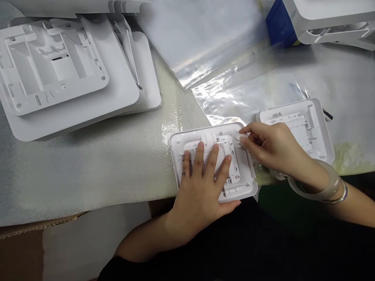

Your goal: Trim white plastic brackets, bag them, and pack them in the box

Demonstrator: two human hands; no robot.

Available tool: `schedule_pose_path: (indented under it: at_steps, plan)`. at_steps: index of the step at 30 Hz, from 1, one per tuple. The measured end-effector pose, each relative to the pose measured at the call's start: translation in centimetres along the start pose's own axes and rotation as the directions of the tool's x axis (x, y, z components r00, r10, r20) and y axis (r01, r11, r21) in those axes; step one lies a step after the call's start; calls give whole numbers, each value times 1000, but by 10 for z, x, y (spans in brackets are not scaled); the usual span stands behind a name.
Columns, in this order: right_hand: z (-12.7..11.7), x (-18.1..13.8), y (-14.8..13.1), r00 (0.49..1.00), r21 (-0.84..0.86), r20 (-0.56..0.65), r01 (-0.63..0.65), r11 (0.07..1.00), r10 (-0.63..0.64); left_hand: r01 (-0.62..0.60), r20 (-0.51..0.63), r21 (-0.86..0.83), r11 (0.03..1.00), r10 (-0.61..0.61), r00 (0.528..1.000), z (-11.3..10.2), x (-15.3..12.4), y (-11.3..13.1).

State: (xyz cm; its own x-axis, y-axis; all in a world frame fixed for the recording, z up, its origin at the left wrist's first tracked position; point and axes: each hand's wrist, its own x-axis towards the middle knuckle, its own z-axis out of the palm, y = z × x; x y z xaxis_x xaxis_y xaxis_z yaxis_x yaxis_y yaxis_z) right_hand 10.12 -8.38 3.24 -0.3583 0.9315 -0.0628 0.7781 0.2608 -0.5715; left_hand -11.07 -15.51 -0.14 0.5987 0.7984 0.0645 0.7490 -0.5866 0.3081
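A shallow white plastic housing (249, 186) lies at the table's front edge, its ribbed inside facing up. My left hand (202, 187) is spread flat across it, fingers apart over the raised middle frame, thumb along the near edge. At the housing's far right corner, my right hand (269, 144) pinches a small, pale, rounded piece (240, 136) between thumb and forefinger. That piece is partly hidden by the fingertips, and I cannot tell its exact kind. Just right of my right hand, a second white housing (320, 130) lies inside up, partly covered by the wrist.
White plastic housings (120, 91) are stacked at the left. Clear plastic bags (205, 43) lie across the back middle. Another white housing (334, 11) rests by a blue box (279, 24) at the back right. A dark-tipped thin tool (327, 114) pokes out beside the second housing.
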Motion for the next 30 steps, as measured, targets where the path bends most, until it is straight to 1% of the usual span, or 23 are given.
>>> schedule_pose_path:
  at_steps: [2,4,6,8,11,15,17,18,20,23,30]
  plan:
    - [1,-2,1,1000,-68,10,9,998,-8,4,2,-4,1000,-4,1000,0,0,0]
    - [2,-6,2,999,-186,17,43,982,-40,7,4,-8,1000,-7,1000,0,0,0]
    - [3,-13,3,995,-312,44,102,945,-93,9,7,-12,1000,-9,1000,-1,0,0]
    - [2,-18,3,983,-391,104,179,903,-150,8,8,-16,1000,-8,1000,-1,0,0]
    - [-3,-17,3,958,-416,226,258,872,-176,3,10,-15,1000,-3,1000,0,0,0]
    - [-14,1,-2,918,-412,383,272,869,-106,-10,18,-15,1000,10,1000,0,-1,0]
    - [-17,10,-4,896,-405,438,273,873,-77,-12,25,-19,1000,12,1000,0,-2,0]
    - [-18,12,-5,895,-406,440,265,875,-67,-16,31,-21,1000,17,999,0,-2,0]
    - [-17,14,-5,911,-411,408,246,878,-64,-33,46,-23,999,34,998,0,-2,0]
    - [-15,11,-4,930,-406,355,243,881,-93,-46,62,-32,998,48,997,-2,0,-2]
    - [-9,10,0,950,-387,297,215,896,-100,-38,47,-40,999,39,998,-4,3,-3]
